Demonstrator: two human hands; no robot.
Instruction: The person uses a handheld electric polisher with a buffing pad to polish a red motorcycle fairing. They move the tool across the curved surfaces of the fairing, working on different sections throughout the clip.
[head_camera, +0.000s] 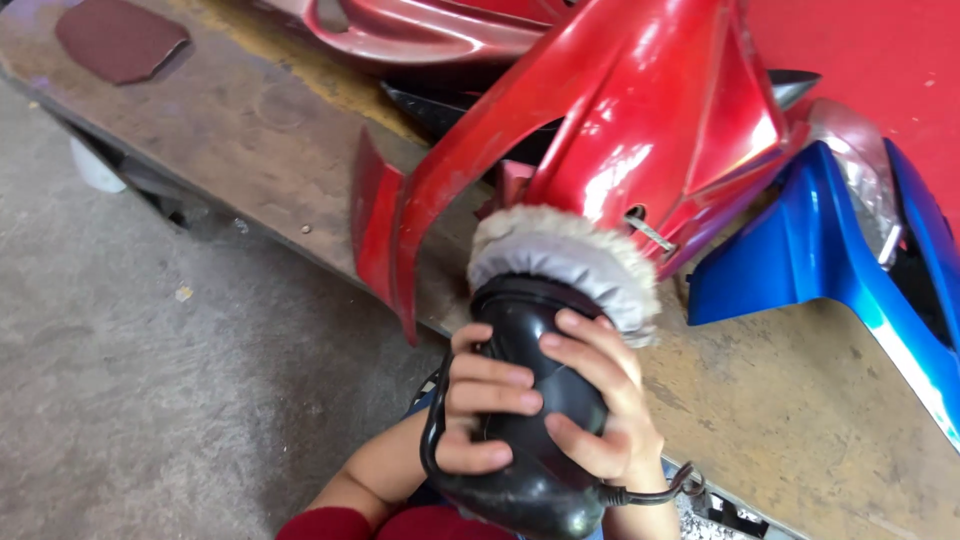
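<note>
Your left hand (485, 405) and right hand (595, 400) both wrapped tight round polisher (535, 420); heavy, rigid body, soft pad (565, 260) on glossy red fairing (640, 120).

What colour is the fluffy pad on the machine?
The fluffy pad is whitish-grey, seen in the head view.

Under the fingers (500, 378) lies the smooth, glossy black plastic of the polisher body (530, 400). Just beyond the fingertips sits its fluffy, matt wool pad (565, 255), pressed to a glossy red plastic panel (640, 110).
</note>
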